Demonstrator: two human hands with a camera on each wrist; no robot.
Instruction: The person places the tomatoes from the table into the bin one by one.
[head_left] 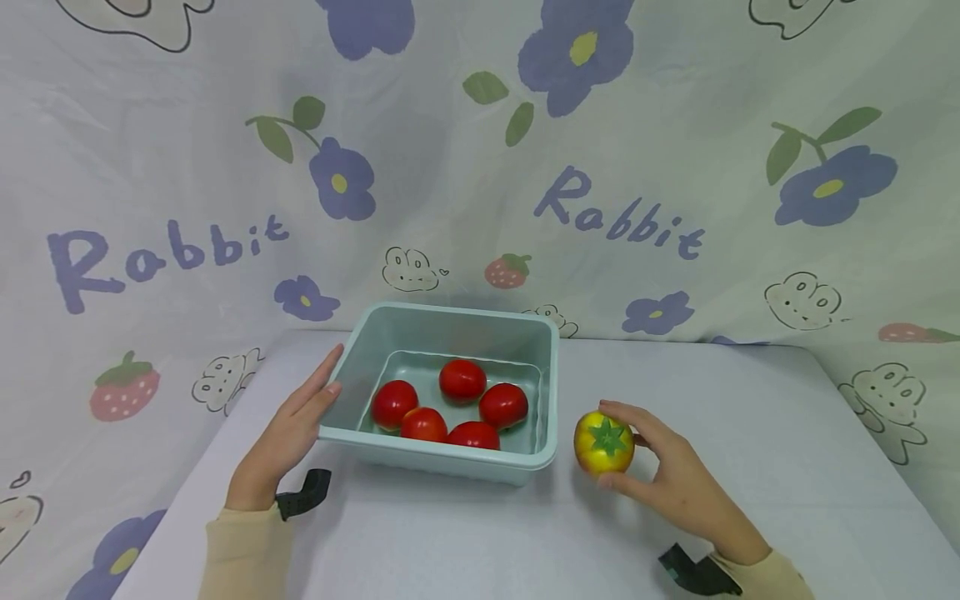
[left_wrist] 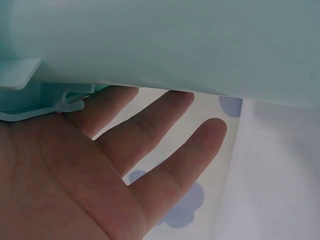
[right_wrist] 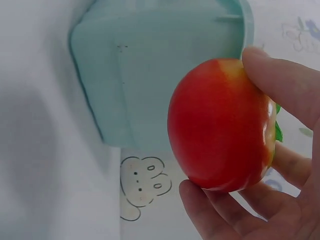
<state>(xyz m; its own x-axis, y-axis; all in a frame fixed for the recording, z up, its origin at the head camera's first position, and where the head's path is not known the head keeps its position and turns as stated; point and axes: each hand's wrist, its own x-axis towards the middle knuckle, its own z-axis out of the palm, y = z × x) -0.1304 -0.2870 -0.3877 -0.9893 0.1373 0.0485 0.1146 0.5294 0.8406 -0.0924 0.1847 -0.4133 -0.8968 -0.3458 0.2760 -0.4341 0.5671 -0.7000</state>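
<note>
In the head view my left hand (head_left: 288, 433) lies against the left side of a pale green plastic bin (head_left: 457, 458). In the left wrist view its fingers (left_wrist: 175, 170) are stretched out beside the bin's wall. To the right of the bin, my right hand (head_left: 678, 479) holds a tomato (head_left: 592, 454) between thumb and fingers. Seen from above, the tomato is yellow with a green star-shaped calyx; the right wrist view shows its red, glossy underside. Several red tomatoes (head_left: 462, 380) lie inside the bin.
The bin stands on a table with a white cover (head_left: 750, 417). Behind the table hangs a pale cloth (head_left: 435, 183) printed with purple flowers, rabbits, strawberries and lettering.
</note>
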